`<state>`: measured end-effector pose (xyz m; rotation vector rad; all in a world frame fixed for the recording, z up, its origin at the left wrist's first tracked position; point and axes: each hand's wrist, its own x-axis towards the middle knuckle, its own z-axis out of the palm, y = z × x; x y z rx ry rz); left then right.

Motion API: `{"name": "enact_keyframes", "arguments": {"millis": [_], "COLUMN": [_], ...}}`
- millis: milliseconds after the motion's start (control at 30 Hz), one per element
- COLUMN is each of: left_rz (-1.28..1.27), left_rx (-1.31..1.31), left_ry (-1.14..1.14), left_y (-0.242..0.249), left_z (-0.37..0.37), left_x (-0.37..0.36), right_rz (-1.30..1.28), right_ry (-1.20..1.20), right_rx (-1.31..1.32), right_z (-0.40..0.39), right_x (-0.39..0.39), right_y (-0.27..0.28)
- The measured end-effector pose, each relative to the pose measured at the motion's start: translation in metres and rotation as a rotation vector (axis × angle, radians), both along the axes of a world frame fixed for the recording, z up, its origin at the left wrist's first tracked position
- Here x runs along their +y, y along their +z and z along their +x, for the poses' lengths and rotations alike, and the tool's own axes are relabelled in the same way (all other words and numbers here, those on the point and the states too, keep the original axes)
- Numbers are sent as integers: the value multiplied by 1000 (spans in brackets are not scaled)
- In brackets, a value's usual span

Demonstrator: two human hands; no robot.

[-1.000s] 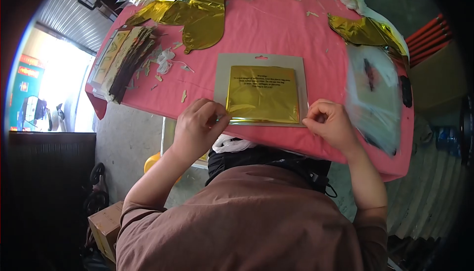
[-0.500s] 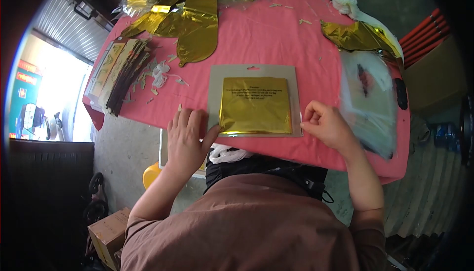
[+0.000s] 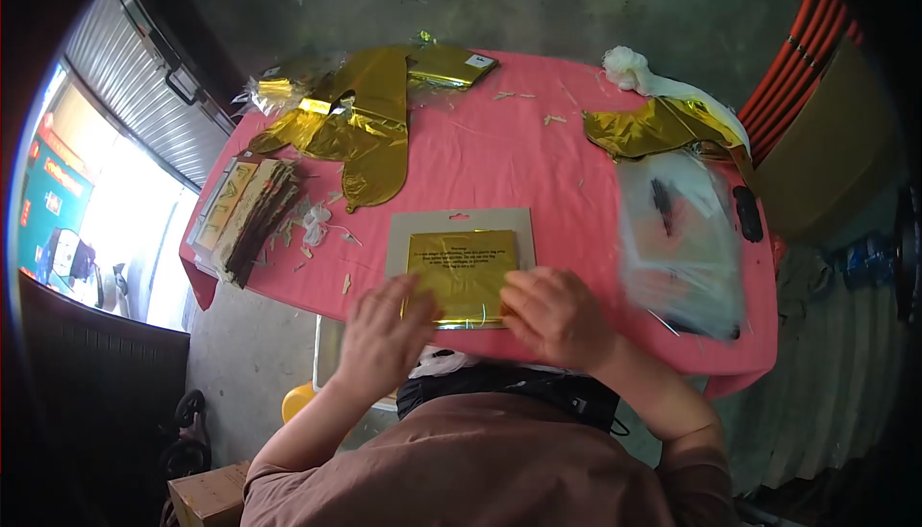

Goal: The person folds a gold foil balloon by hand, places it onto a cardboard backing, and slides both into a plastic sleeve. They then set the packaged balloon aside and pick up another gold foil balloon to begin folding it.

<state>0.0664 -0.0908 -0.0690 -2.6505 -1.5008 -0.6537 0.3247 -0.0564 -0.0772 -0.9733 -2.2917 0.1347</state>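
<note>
A flat gold foil package printed with dark text (image 3: 463,272) lies in front of me on a grey-brown card with a hang hole (image 3: 413,223). My left hand (image 3: 384,330) is over the lower left corner of the card, blurred, its fingers stretched out and the thumb apart. At the right edge of the package, my right hand (image 3: 562,320) has its fingers curled together over the foil; what they pinch, if anything, is hidden. A thin shiny line crosses the package's lower edge.
Gold foil balloons (image 3: 376,133) lie at the back left, another gold foil piece (image 3: 639,130) at the back right. A card stack (image 3: 245,215) stands left, clear plastic bags (image 3: 677,248) right. White string (image 3: 315,224) and scraps lie on the pink tablecloth (image 3: 490,162).
My right hand has moved left from beside the card onto the foil's right edge. My left hand has shifted toward the package's lower left. The whole view has tilted and shifted.
</note>
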Motion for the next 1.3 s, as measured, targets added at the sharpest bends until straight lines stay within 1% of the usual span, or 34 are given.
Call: {"name": "enact_keyframes", "arguments": {"millis": [33, 67, 100, 133, 167, 200, 267, 300, 367, 400, 467, 500, 567, 600, 667, 700, 733, 800, 833, 867, 933, 967, 1000, 1067, 1133, 1167, 1200, 1267, 1300], "left_rz": [-115, -113, -164, -216, -195, -197, -236, -229, -96, -92, -58, -59, -739, -735, -1185, -1122, -1118, -1080, -1093, -1100, -1137, -1173, -1200, -1089, -950, -846, -844, -813, -815], "left_rx": [104, 104, 128, 153, 198, 200, 118, 118, -40, -38, -229, -228, -580, -583, -1374, -1425, -1437, -1445, -1467, -1440, -1508, -1568, -1662, -1767, -1980, -2047, -2050, -1861, -1864], "left_ry": [-81, -80, -83, -86, -82, -84, -83, -77, -112, -114, -33, -28, 236, 239, 167, 301, 305, 187, 131, 111, 107, 70, 220, 552, 708, 778, 794, 1145, 1152], "left_y": [-3, -8, -15, -22, -27, -27, -23, -20, -18, -21, -30, -33, -38, -46, -61, -58, -59, -62, -73, -80, -93, -107, -116, -155, -207, -211, -229, -276, -284], "left_z": [1, 4, 7, 8, 6, 5, 5, 3, -4, -12, -29, -29, -26, -27, -25, -17, -15, -17, -27, -39, -63, -81, -94, -132, -172, -179, -193, -220, -220], "left_x": [-2, -5, -7, -8, -6, -8, -10, -12, -18, -23, -38, -41, -44, -43, -40, -41, -40, -44, -48, -52, -59, -65, -71, -89, -117, -127, -141, -165, -168], "right_rz": [29, 57, 56, -46, -151, -154, -201, -194, -204, -200, -203, -204, -216, -213, -241, -241, -257, -276, -285, -295, -287, -317, -351, -347, -350, -333, -342, -345, -349], "right_ry": [108, 217, 219, 205, 187, 186, 194, 198, 181, 178, 181, 187, 203, 206, 282, 290, 317, 368, 316, 263, 298, 262, 226, 246, 222, 216, 226, 197, 202], "right_rx": [-59, -121, -120, -217, -311, -310, -405, -406, -415, -413, -423, -422, -424, -427, -426, -433, -425, -423, -431, -440, -438, -423, -407, -420, -426, -424, -426, -416, -419], "right_z": [-2, -3, -3, -4, -5, -5, -4, -3, 0, 2, 7, 7, 7, 7, 8, 10, 11, 14, 17, 19, 20, 18, 17, 16, 14, 13, 12, 11, 11], "right_x": [0, 0, -3, -6, -10, -13, -15, -18, -22, -25, -28, -28, -28, -28, -28, -27, -26, -21, -18, -15, -12, -12, -12, -10, -11, -11, -13, -13, -14], "right_y": [-2, -4, -11, -19, -24, -25, -22, -21, -18, -17, -16, -17, -17, -17, -15, -14, -13, -11, -11, -10, -9, -8, -8, -8, -5, -5, -5, -3, -4]}}
